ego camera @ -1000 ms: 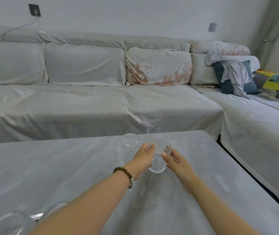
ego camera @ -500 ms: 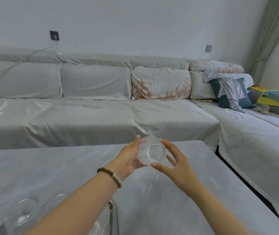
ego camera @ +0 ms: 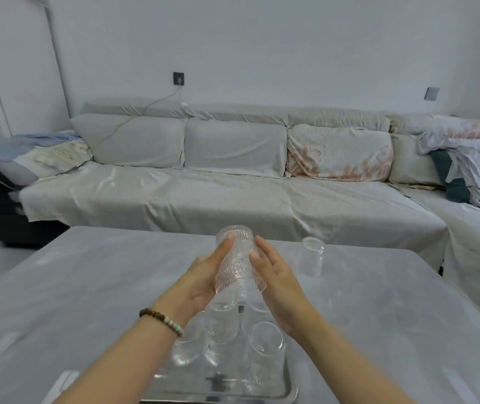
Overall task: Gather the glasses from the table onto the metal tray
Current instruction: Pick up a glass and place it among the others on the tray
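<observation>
A clear ribbed glass (ego camera: 237,262) is held between my two hands above the far end of the metal tray (ego camera: 287,390). My left hand (ego camera: 203,278) presses its left side and my right hand (ego camera: 276,277) its right side, fingers stretched along the wall. Its mouth points away from me and upward. Below my wrists, several clear glasses (ego camera: 266,349) stand upright on the tray near the table's front edge. One more clear glass (ego camera: 311,259) stands alone on the grey table (ego camera: 87,287), to the right of my hands and further back.
A long sofa (ego camera: 218,196) under pale covers runs behind the table and turns along the right side, with a teal cushion and clothes (ego camera: 472,176) in its corner. A dark chair with blankets (ego camera: 5,176) stands at far left.
The view swung left, bringing the tray under my arms. The glass went from the table up between both hands and is carried back over the tray's far end.
</observation>
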Motion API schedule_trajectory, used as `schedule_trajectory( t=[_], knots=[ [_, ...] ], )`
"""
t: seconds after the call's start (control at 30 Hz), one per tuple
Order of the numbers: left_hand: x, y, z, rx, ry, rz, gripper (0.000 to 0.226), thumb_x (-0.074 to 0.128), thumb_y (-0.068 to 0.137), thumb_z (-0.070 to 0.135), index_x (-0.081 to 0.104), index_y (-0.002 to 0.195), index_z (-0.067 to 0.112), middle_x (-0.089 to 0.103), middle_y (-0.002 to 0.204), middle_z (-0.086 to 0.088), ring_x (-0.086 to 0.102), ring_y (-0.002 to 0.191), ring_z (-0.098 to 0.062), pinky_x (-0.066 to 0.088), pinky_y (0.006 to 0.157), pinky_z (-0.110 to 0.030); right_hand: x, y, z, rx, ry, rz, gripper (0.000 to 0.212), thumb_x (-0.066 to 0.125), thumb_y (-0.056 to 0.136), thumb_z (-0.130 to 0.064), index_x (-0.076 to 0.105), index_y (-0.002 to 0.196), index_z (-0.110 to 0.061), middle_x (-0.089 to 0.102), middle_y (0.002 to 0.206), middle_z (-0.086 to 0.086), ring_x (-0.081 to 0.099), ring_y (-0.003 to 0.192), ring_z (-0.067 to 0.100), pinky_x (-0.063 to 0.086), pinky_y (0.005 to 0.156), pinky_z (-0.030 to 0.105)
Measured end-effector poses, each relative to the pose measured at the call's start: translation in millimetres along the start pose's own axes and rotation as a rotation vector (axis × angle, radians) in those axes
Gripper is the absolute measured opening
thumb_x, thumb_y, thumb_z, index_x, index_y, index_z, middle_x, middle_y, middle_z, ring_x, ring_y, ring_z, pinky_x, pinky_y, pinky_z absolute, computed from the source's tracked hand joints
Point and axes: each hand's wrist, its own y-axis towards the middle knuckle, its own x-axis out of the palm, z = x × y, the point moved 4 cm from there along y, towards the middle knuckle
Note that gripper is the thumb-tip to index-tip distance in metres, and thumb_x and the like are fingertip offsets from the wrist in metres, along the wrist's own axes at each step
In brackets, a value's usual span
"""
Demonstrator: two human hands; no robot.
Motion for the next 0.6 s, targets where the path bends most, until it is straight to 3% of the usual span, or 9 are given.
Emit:
schedule_trajectory(
  t=[0.07, 0.17, 0.23, 0.33, 0.47, 0.6],
  knots=[
    [-20.8, -16.3, 4.7, 0.056, 0.054, 0.052, 0.065, 0.062, 0.072, 0.053, 0.064, 0.117, 0.006, 0.072, 0.111, -0.016, 0.07, 0.099, -0.027, 0.058, 0.071, -0.029, 17.9, -4.2, 7.3, 0.015, -0.065, -0.061, 0.057, 0.065, 0.078, -0.043, 0.047, 0.132, -0.036, 0.059, 0.131, -0.016, 0.056, 0.118, -0.001, 0.049, 0.092, 0.017],
    [-47.2, -37.5, 4.1, 0.141, 0.147, 0.109, 0.064, 0.068, 0.064, 0.055, 0.067, 0.113, 0.015, 0.074, 0.107, -0.01, 0.072, 0.092, -0.02, 0.056, 0.065, -0.025, 31.3, -10.8, 17.0, 0.021, -0.185, -0.11, 0.05, 0.062, 0.088, -0.03, 0.047, 0.136, -0.029, 0.056, 0.134, -0.016, 0.051, 0.123, -0.002, 0.044, 0.103, 0.02],
    [-61.9, -46.0, -2.4, 0.16, 0.175, 0.125, 0.069, 0.074, 0.057, 0.055, 0.065, 0.115, 0.019, 0.072, 0.111, -0.007, 0.07, 0.095, -0.017, 0.056, 0.074, -0.028, 29.4, -15.1, 22.2, 0.028, -0.275, -0.103, 0.043, 0.059, 0.09, -0.027, 0.051, 0.132, -0.028, 0.055, 0.133, -0.017, 0.05, 0.122, -0.004, 0.043, 0.099, 0.014],
    [-78.0, -51.8, -17.5, 0.154, 0.182, 0.102, 0.084, 0.084, 0.053, 0.052, 0.058, 0.127, 0.023, 0.066, 0.125, 0.002, 0.061, 0.115, -0.013, 0.045, 0.102, -0.035, 14.0, -23.3, 30.0, 0.018, -0.405, -0.016, 0.027, 0.057, 0.092, -0.026, 0.058, 0.118, -0.033, 0.061, 0.12, -0.019, 0.055, 0.111, -0.01, 0.046, 0.085, 0.004],
    [-81.3, -53.1, -39.6, 0.144, 0.273, 0.052, 0.079, 0.087, 0.047, 0.05, 0.06, 0.12, 0.036, 0.066, 0.123, 0.011, 0.056, 0.12, -0.008, 0.042, 0.104, -0.031, -8.6, -35.0, 45.4, 0.038, -0.544, 0.057, 0.028, 0.061, 0.09, -0.021, 0.063, 0.117, -0.022, 0.065, 0.121, -0.008, 0.058, 0.112, 0.001, 0.046, 0.097, 0.017],
    [-80.9, -51.9, -64.0, 0.126, 0.373, 0.084, 0.081, 0.088, 0.044, 0.053, 0.058, 0.119, 0.043, 0.059, 0.13, 0.013, 0.05, 0.124, -0.01, 0.041, 0.106, -0.036, -20.3, -44.0, 58.4, 0.094, -0.684, 0.039, 0.036, 0.07, 0.083, -0.026, 0.064, 0.119, -0.025, 0.062, 0.122, -0.013, 0.051, 0.116, -0.001, 0.036, 0.091, 0.008]
  ],
)
